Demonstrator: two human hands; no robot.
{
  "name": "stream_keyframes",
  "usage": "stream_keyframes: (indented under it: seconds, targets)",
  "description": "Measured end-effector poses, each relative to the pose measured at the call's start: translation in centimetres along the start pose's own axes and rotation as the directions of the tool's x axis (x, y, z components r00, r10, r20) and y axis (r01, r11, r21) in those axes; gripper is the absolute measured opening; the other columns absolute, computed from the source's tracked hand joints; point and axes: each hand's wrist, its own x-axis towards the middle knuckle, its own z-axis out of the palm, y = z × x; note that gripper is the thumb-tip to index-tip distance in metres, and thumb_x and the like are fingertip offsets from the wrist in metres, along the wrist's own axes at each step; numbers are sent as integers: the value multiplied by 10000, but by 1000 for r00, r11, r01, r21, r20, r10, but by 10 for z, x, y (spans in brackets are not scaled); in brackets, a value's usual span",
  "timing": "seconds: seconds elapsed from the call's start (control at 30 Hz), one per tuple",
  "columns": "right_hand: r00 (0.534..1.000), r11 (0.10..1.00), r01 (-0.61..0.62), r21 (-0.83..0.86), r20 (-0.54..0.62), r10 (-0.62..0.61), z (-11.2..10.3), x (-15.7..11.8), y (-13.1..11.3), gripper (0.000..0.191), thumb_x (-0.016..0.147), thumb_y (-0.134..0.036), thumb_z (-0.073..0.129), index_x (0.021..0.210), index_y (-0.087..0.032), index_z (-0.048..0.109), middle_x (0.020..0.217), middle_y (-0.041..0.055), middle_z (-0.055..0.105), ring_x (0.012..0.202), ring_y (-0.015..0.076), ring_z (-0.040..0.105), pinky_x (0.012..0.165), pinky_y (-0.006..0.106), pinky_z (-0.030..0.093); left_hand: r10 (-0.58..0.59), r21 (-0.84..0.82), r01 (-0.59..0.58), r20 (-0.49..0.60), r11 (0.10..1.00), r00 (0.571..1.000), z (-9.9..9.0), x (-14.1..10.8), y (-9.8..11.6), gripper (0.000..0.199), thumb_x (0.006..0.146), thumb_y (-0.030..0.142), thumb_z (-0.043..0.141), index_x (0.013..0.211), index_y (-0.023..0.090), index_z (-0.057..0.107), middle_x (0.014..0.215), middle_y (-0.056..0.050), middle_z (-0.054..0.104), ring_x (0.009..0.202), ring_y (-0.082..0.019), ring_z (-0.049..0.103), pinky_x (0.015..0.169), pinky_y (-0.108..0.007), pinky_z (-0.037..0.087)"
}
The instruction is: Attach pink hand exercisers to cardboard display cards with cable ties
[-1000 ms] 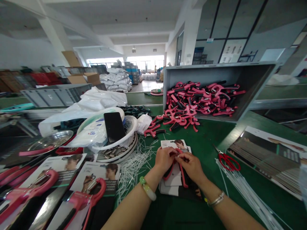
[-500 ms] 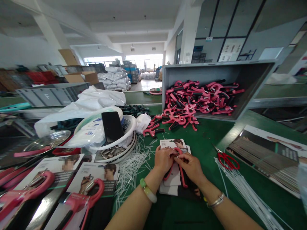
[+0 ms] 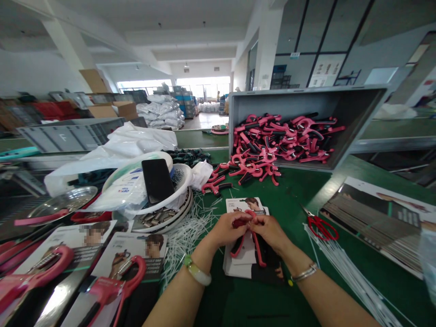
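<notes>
A pink and black hand grip strengthener (image 3: 259, 252) lies on a printed backing card (image 3: 237, 270), its two handles spread toward me. My left hand (image 3: 230, 229) is closed around its upper left part. Against the upper right part, my right hand (image 3: 269, 230) is closed with thumb and fingers pinched. The fingertips of both hands meet near the top of the strengthener, and what lies between them is hidden. The top edge of the card shows beyond my fingers.
A grey crate (image 3: 354, 131) on its side spills pink strengtheners onto the green table. Red scissors (image 3: 322, 227) and white cable ties (image 3: 354, 272) lie right, beside stacked cards (image 3: 378, 222). At left are a phone (image 3: 157, 181) on a white basin and carded strengtheners (image 3: 105, 286).
My left hand has shifted slightly left, its wrist lower and farther out, uncovering more of the strengthener's left side. My right hand stays at the upper right part, its fingers slightly moved.
</notes>
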Motion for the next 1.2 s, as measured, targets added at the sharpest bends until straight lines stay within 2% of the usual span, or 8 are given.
stream_keyframes:
  seconds: [0.17,0.37,0.6,0.73,0.83,0.97,1.07,1.2]
  targets:
    - [987,994,105,15,-123,-103,7,-6,3,108,628,-279,658,639,-173,648,478,-58,460,454,96,399,446,215,315,30,87,-17,-159,996,987,12,2,-5,104,811,218,592,813,225,695,875,-6,696,825,-144,631,785,-261,486]
    - [922,946,323,35,-235,-307,10,-15,6,146,736,-290,577,807,-202,668,804,36,618,725,158,571,657,280,465,277,331,-139,-417,933,866,23,-1,0,82,793,215,609,779,196,688,925,-61,575,891,-188,547,797,-337,455]
    - [886,893,439,-98,-117,-449,7,-14,5,97,763,-185,545,731,-209,634,737,17,573,724,153,554,663,269,460,360,383,-179,-479,906,801,26,-3,14,150,842,230,531,780,194,662,846,-45,575,851,-183,532,777,-343,432]
    - [897,879,427,-212,-21,-441,2,-11,6,161,722,-136,552,831,-207,648,824,32,612,784,173,579,700,292,474,377,381,-216,-423,899,824,29,-3,23,201,857,239,487,774,211,669,828,-45,587,829,-177,531,765,-329,429]
    - [888,867,447,-222,-5,-459,0,-9,9,251,717,-111,547,917,-216,655,924,46,632,889,187,587,785,318,476,305,366,-175,-336,914,891,25,-6,25,204,859,285,492,789,220,672,874,-53,603,865,-182,541,801,-327,427]
    - [831,809,544,-222,8,-557,-2,-10,10,167,807,-169,534,893,-214,670,905,54,660,881,177,603,801,319,479,48,368,41,-230,929,972,17,-19,21,246,799,355,581,1002,223,624,1016,-65,616,981,-224,538,888,-375,416]
    - [796,757,562,-334,-28,-604,-4,-16,6,151,857,-227,525,872,-212,675,856,52,680,828,177,599,777,329,471,-116,412,191,-199,891,973,20,-31,17,297,785,319,576,1068,233,593,1105,-66,614,1046,-254,522,918,-405,406]
    - [740,594,632,-498,161,-653,-10,-27,-5,161,849,-177,513,835,-194,673,820,59,671,833,198,558,784,334,450,-221,396,326,-288,858,932,30,-38,18,297,807,301,538,1095,255,590,1159,-62,604,1092,-270,500,912,-410,411]
